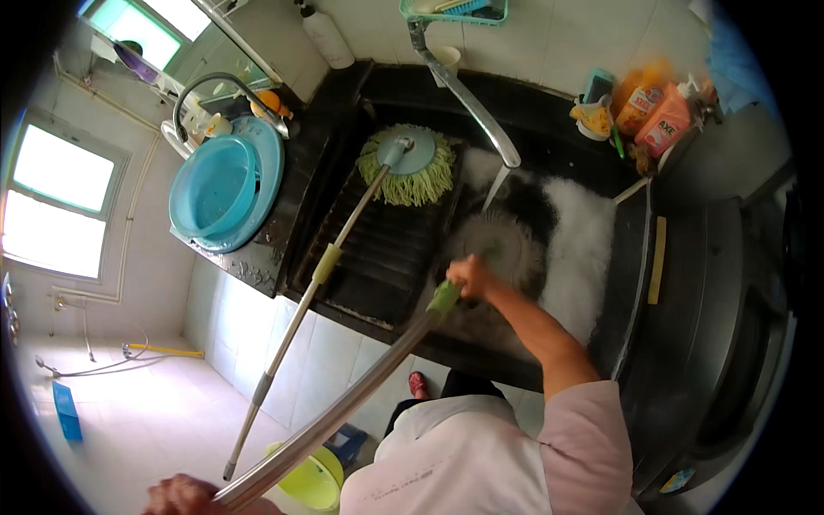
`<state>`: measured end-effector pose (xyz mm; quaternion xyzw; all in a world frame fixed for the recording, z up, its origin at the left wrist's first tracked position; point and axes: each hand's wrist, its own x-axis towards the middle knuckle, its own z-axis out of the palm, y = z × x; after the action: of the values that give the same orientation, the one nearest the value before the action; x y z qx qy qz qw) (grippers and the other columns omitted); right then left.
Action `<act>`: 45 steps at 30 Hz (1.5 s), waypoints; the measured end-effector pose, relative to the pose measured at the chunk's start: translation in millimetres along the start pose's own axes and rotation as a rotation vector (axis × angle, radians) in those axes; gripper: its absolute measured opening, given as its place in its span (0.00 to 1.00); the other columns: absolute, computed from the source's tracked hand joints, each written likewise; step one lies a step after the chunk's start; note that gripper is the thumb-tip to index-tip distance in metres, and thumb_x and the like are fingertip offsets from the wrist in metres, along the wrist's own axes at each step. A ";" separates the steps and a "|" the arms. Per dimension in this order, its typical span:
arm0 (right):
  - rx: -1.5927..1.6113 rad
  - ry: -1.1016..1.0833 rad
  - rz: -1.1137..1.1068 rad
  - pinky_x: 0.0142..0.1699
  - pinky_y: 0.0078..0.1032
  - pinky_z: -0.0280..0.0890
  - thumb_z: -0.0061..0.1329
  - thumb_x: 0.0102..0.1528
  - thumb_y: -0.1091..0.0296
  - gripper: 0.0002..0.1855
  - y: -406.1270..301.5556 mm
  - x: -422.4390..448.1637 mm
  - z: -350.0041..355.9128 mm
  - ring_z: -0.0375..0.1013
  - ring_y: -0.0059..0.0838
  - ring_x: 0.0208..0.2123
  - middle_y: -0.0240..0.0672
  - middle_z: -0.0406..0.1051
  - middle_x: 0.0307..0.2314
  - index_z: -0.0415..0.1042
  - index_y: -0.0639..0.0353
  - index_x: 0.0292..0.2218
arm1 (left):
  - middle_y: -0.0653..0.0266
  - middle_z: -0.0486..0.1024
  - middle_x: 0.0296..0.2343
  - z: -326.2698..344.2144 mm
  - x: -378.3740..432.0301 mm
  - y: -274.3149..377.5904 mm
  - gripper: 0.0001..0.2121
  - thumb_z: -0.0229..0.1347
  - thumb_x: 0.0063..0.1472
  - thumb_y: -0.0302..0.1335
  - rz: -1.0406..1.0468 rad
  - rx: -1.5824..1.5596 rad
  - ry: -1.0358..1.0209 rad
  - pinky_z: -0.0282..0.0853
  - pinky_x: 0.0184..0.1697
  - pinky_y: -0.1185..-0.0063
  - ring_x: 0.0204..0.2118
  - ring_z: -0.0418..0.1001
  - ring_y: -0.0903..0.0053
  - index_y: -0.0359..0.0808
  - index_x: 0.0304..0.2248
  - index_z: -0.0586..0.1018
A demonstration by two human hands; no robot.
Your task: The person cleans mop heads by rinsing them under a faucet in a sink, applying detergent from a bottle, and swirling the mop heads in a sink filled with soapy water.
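My left hand (187, 496), at the bottom left edge, grips the upper part of a metal pole (335, 409). My right hand (473, 277) is closed around the pole near its green sleeve (444, 297), over the dark stone sink. The pole's lower end goes down into murky, foamy water (499, 241), where its head is hidden. Water runs from a curved metal faucet (470, 96) into this basin. A second mop with a green string head (418, 168) lies on the ribbed washboard (367, 257), its handle slanting down past the sink's front edge.
Light blue plastic basins (215, 187) stand on the left counter. Orange and pink detergent bottles (663, 122) are at the back right. White suds (576, 238) float on the basin's right side. A yellow-green bucket (309, 483) and a blue basket (66, 411) are on the floor.
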<state>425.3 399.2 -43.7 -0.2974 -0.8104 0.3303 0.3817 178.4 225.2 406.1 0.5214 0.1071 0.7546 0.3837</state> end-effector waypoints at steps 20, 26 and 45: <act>-0.219 -0.032 0.130 0.21 0.30 0.59 0.48 0.26 0.68 0.09 -18.0 -27.9 20.5 0.67 0.35 0.16 0.31 0.66 0.13 0.64 0.54 0.16 | 0.75 0.56 0.07 6.7 22.8 0.8 0.12 0.48 0.48 0.27 -0.121 -0.114 -0.076 0.43 0.12 0.85 0.07 0.51 0.87 0.42 0.11 0.61; -0.222 0.056 0.282 0.22 0.31 0.60 0.50 0.22 0.64 0.13 17.5 -22.1 -10.8 0.67 0.36 0.18 0.33 0.66 0.14 0.65 0.54 0.17 | 0.75 0.56 0.07 -1.2 -4.2 6.4 0.11 0.47 0.48 0.27 -0.180 0.132 -0.085 0.45 0.13 0.86 0.08 0.51 0.88 0.42 0.11 0.62; -0.311 -0.113 0.062 0.23 0.30 0.59 0.47 0.26 0.67 0.06 -30.2 29.3 6.7 0.64 0.36 0.14 0.32 0.65 0.12 0.67 0.51 0.15 | 0.71 0.54 0.06 -57.2 -50.2 58.2 0.15 0.40 0.53 0.28 -0.092 0.199 0.381 0.47 0.11 0.83 0.05 0.49 0.83 0.42 0.11 0.56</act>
<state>397.4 400.4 -11.6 -0.3586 -0.8625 0.2286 0.2743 109.6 164.4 378.6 0.3992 0.2754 0.8070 0.3369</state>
